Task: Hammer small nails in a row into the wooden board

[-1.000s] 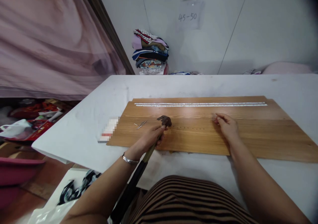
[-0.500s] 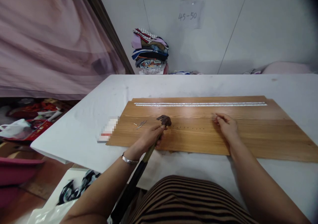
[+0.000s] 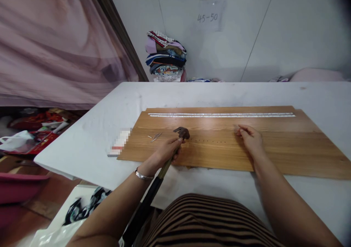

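My left hand is closed round the handle of a claw hammer, just below its head. The black grip of the hammer runs down toward my body. My right hand has its thumb and fingers pinched together above the wooden board. A faint, small shape shows at those fingertips, too blurred to name. Between my hands a row of several small dark dots, nail heads or holes, crosses the board. A small heap of loose nails lies on the board, left of the hammer head.
Two white measuring strips lie along the board's far side. A white-covered table carries the board, with a blurred-out box at its left. Folded clothes are stacked against the wall behind. A pink curtain hangs at left.
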A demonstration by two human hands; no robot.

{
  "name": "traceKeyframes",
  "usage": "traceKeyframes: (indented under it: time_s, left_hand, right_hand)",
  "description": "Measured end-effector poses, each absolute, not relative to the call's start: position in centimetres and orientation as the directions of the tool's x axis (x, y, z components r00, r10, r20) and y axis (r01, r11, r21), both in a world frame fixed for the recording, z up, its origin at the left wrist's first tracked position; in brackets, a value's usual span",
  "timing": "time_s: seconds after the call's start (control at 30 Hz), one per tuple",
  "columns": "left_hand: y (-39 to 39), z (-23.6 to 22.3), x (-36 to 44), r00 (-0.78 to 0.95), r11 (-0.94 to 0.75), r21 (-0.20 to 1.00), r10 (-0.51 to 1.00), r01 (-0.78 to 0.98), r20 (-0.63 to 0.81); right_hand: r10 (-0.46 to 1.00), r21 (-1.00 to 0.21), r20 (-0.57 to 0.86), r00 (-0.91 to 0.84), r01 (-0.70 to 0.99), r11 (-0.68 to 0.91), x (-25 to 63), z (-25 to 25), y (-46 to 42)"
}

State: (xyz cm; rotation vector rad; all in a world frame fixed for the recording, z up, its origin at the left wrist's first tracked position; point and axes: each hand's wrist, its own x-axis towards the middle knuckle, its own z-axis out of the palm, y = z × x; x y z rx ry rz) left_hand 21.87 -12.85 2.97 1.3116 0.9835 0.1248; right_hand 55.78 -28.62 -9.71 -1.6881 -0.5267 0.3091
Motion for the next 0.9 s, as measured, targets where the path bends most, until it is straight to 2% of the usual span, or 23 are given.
traceKeyframes:
  time_s: [0.9]
  left_hand:
    - [-12.83, 2.61, 21.84, 0.603, 0.299, 0.838, 0.588, 0.456, -0.538]
  right_hand:
    - [0.506, -0.979, 0.085, 0.858, 0.167, -0.118, 55.59, -9.34, -28.64]
